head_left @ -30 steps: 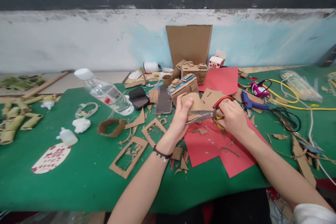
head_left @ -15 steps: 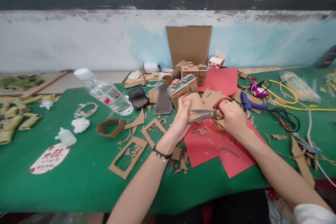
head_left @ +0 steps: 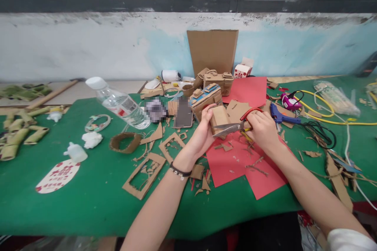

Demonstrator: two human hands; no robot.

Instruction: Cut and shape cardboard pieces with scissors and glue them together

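Note:
My left hand is closed round a small brown cardboard box, thumb along its left side. My right hand grips the red handles of a pair of scissors. The blades point left and lie across the near edge of the box; whether they cut into it I cannot tell. Just behind the box stands a cardboard model with blue strips on top. Beneath my hands lie red paper sheets strewn with cardboard scraps.
A tilted water bottle, a phone and cut cardboard frames are on the left. To the right lie a blue glue gun, a yellow cable and a bag of sticks. A cardboard sheet leans on the wall.
The box in my left hand has turned, showing more of its broad face. The scissors have shifted slightly and their blades look closer together. The rest of the table stays the same.

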